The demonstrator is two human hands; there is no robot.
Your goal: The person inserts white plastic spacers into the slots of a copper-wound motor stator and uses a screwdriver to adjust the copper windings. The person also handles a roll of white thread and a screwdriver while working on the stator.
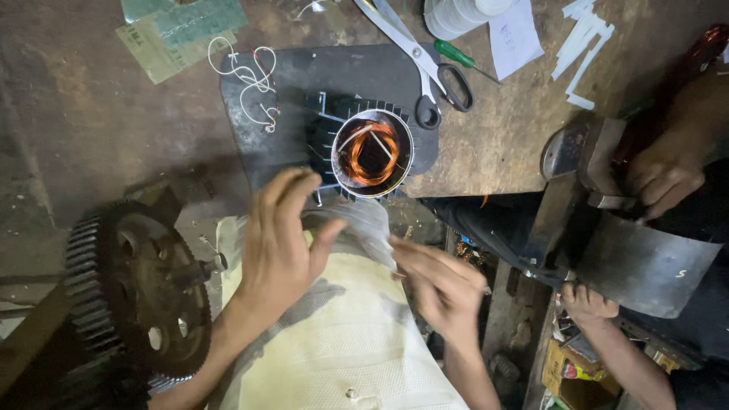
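A: While both hands pinch a thin clear plastic sheet [364, 224] at lower centre, left hand [277, 243] and right hand [440, 285] sit just below the motor stator [373, 152].

B: Risk?

A: Probably snagging the sheet on the stator's fins, tearing it.

A cluttered, grimy workshop bench seen from above.

The worn brown workbench [91, 114] was stained and scuffed, and a dark mat [304, 76] lay on it. Scissors [414, 53], a green-handled screwdriver [456, 55], white paper strips [581, 38], a sheet of paper [515, 38], green cards [178, 34] and a loop of white string [247, 76] lay scattered about. A large rusty gear wheel [137, 292] stood at the bench's near left. To the right, a curved sheet of grey metal [645, 266] sat by a metal block [581, 152]. Light was dim and even.
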